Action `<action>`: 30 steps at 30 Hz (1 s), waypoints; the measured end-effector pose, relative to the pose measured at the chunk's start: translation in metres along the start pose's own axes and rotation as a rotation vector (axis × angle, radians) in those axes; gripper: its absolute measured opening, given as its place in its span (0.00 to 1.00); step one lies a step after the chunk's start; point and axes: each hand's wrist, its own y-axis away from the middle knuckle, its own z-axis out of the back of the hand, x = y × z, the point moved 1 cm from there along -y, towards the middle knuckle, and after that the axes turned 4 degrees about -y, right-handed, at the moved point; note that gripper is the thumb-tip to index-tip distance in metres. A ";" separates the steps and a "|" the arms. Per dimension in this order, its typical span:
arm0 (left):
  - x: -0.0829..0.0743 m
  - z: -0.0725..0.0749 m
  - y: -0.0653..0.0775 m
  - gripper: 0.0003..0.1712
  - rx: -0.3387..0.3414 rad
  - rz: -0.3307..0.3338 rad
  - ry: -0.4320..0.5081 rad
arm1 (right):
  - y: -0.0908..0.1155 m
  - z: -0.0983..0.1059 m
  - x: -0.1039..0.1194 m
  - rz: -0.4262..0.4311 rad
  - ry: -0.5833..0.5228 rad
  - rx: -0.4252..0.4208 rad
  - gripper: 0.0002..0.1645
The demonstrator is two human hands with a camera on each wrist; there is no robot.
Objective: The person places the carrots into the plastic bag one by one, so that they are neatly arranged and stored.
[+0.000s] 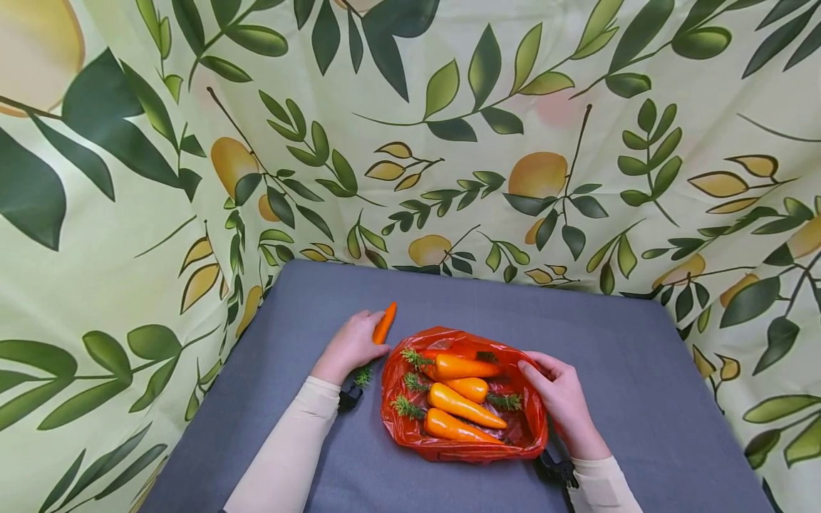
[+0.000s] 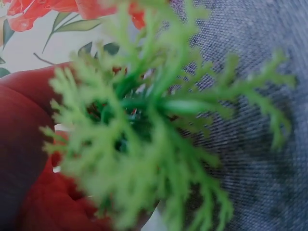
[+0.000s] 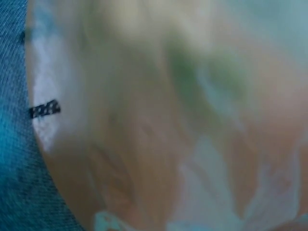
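My left hand (image 1: 351, 348) grips an orange carrot (image 1: 385, 324) just left of the bag, its tip pointing away from me. The carrot's leafy green top (image 2: 149, 139) fills much of the left wrist view and hides most of the fingers. Beside it lies a red plastic bag (image 1: 458, 450), mouth wide and facing up, with several carrots (image 1: 467, 405) inside, paler orange with green tops. My right hand (image 1: 564, 395) pinches the bag's right rim, thumb on the inner side. The right wrist view is blurred, filled by the bag's side (image 3: 144, 168).
A grey cloth-covered table (image 1: 513, 303) carries everything. Behind and to both sides hangs a pale curtain (image 1: 359, 171) printed with leaves and fruit. Dark wrist straps (image 1: 556, 470) sit close to the bag and the cloth.
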 end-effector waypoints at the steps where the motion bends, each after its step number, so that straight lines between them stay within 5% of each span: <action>1: 0.000 0.000 0.000 0.44 0.000 0.000 -0.001 | 0.000 0.000 0.000 0.001 0.003 -0.001 0.23; 19: 0.009 0.008 0.001 0.38 -0.035 -0.006 0.024 | 0.000 -0.003 0.000 0.009 0.002 0.007 0.23; 30: 0.012 0.037 0.005 0.35 -0.183 -0.060 0.036 | 0.000 -0.002 0.001 0.003 0.002 0.005 0.23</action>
